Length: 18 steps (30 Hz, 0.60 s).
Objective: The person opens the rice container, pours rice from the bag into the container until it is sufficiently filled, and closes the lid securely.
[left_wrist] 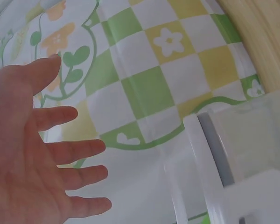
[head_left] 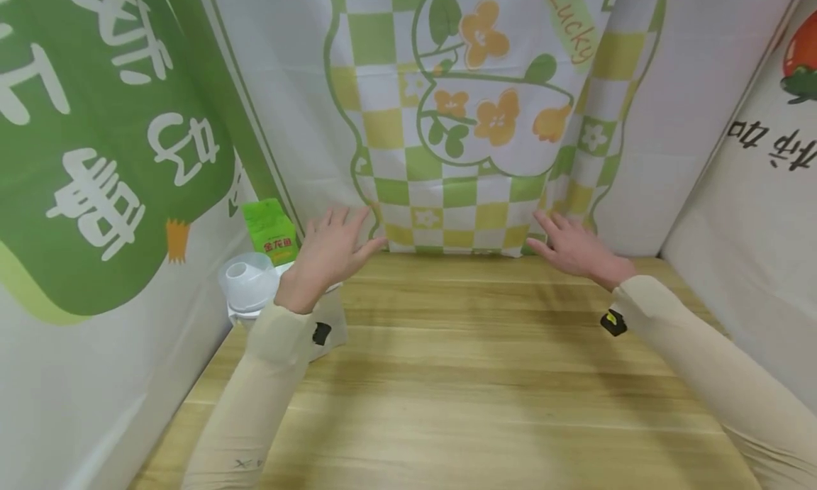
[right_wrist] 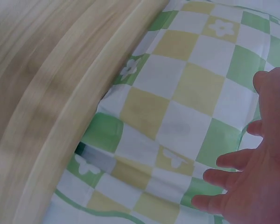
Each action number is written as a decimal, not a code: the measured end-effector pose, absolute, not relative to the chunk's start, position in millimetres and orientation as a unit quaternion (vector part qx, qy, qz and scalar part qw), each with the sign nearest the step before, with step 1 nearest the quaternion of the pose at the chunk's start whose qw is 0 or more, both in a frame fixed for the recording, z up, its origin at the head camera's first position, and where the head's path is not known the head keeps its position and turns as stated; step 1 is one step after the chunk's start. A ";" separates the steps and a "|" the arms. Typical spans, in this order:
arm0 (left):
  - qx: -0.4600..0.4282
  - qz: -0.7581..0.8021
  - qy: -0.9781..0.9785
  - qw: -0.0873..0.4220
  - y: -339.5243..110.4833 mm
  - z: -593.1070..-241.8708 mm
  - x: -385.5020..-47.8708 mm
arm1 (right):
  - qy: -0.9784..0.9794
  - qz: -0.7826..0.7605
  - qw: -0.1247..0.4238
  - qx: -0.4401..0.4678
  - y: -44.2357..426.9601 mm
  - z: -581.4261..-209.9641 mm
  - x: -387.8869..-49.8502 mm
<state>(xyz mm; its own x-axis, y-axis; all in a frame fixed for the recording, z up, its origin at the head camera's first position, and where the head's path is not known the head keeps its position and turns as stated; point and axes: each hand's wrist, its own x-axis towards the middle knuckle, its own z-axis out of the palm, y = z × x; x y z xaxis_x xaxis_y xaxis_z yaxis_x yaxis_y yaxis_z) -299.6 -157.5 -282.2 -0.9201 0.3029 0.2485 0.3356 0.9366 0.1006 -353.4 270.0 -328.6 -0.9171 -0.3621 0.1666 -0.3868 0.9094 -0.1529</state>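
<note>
Left hand: palm facing forward, fingers spread wide, thumb toward the right; holding nothing. Right hand: fingers extended and parted, thumb toward the left; likewise holding nothing. Whether either hand touches the cloth cannot be told.

Cloth: green, yellow and white checks, orange flowers, the word "Lucky"; hangs upright at the far edge of the table, mainly between the hands, folded toward its right side.

Sleeves: cream, on both arms; a small black piece at the left wrist, another, with a yellow mark, at the right.

Dome: clear, on a white base, just left of the left wrist; base partly hidden by the arm.

Bag: green, red lettering, upright behind the dome.

Table: pale wood, banded grain, beneath both arms.

Left wall: green panel, white characters. Right wall: white, tomato print, dark characters.
</note>
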 end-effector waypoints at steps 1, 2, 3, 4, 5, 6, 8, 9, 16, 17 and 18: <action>-0.164 -0.072 -0.976 0.121 -160.1 -282.6 -297.7 | -0.973 0.101 0.070 0.196 269.4 -330.0 -353.4; -0.164 -0.072 -0.976 0.127 -162.9 -282.6 -295.4 | -0.970 0.113 0.073 0.201 268.4 -331.3 -352.6; -0.165 -0.075 -0.974 0.133 -165.6 -282.3 -292.7 | -0.968 0.125 0.075 0.202 267.6 -333.0 -352.0; -0.164 -0.077 -0.974 0.138 -168.2 -281.7 -289.9 | -0.966 0.138 0.076 0.204 266.9 -335.1 -351.2; -0.165 -0.079 -0.972 0.147 -170.8 -281.0 -287.4 | -0.964 0.149 0.078 0.205 266.4 -337.2 -350.3; -0.165 -0.083 -0.971 0.154 -173.1 -279.7 -283.8 | -0.963 0.157 0.076 0.205 265.8 -338.9 -349.1; -0.165 -0.091 -0.967 0.173 -178.5 -277.6 -278.4 | -0.962 0.171 0.070 0.201 265.2 -342.5 -347.1; -0.165 -0.096 -0.964 0.183 -181.0 -276.3 -275.6 | -0.962 0.175 0.069 0.199 265.1 -344.0 -346.4; -0.164 -0.148 -0.940 0.261 -203.3 -270.6 -262.3 | -0.956 0.209 0.078 0.193 266.0 -349.1 -346.0; -0.163 -0.153 -0.937 0.269 -206.1 -270.1 -261.0 | -0.955 0.215 0.079 0.190 266.3 -349.4 -346.2; -0.161 -0.157 -0.935 0.276 -208.9 -269.9 -260.2 | -0.954 0.218 0.079 0.189 266.5 -349.5 -346.5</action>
